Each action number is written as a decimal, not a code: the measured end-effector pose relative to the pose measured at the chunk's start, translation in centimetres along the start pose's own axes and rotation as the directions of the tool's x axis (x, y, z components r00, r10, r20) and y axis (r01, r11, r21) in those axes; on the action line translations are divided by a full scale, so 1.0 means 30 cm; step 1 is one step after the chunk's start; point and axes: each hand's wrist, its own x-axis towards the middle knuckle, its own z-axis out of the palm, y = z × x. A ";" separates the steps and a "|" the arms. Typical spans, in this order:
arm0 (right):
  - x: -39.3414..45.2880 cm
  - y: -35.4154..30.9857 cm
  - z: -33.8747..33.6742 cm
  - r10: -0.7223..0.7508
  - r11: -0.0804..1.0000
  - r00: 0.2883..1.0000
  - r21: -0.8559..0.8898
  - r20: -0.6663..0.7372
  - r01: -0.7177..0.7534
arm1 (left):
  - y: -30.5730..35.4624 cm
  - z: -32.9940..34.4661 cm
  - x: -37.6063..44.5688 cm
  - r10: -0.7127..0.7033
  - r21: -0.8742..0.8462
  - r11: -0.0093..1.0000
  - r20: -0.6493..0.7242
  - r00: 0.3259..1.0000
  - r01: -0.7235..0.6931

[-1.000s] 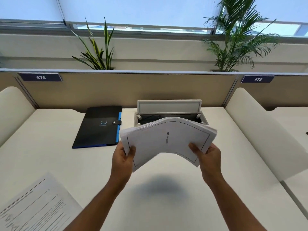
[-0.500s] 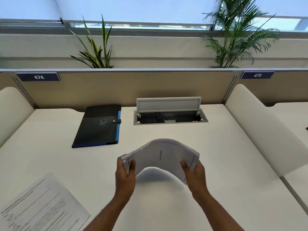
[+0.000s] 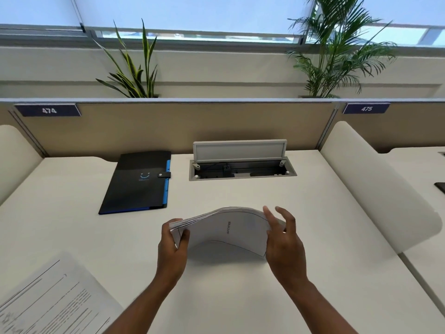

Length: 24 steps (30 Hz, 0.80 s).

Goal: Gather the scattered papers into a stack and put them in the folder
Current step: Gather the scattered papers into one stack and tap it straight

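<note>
Where the desk (image 3: 325, 213) runs from left to right, you have the following before you. Item one: a loose printed sheet (image 3: 53, 302) at the near left corner, lying flat, as it lay a second ago. Item two: the black folder (image 3: 134, 184) with blue edge, closed, at the far left of the desk, unmoved. Item three: your left hand (image 3: 172, 247), pinching the left end of the paper stack (image 3: 224, 230) between thumb and fingers. The stack arches upward in the middle and sits lower and nearer the desk than before, centre front, right of the folder and apart from it. Item four: the open cable tray (image 3: 242, 168) behind the stack. Item five: your right hand (image 3: 281, 239), which gripped the right end half a second ago, now has its fingers spread, loosely against that edge.
</note>
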 end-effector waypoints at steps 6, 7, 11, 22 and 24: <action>-0.003 0.007 -0.001 -0.029 0.999 1.000 0.015 -0.005 0.029 | -0.004 -0.007 0.001 -0.013 -0.006 1.000 0.002 1.000 0.013; -0.008 0.010 -0.002 -0.041 0.999 0.999 0.017 -0.016 0.041 | -0.005 -0.006 0.000 -0.010 0.000 1.000 0.001 1.000 0.010; -0.012 0.019 0.011 0.302 0.857 0.953 0.446 -0.028 -0.258 | -0.016 -0.005 0.008 -0.013 0.054 0.998 -0.004 1.000 0.013; 0.029 0.014 0.078 0.629 0.377 0.706 0.666 0.326 -0.644 | 0.027 -0.006 0.023 0.077 0.027 0.997 -0.014 0.997 -0.077; -0.007 0.008 0.088 0.615 0.403 0.704 0.626 0.354 -0.667 | 0.000 -0.006 -0.011 0.067 0.019 0.998 0.001 0.998 -0.067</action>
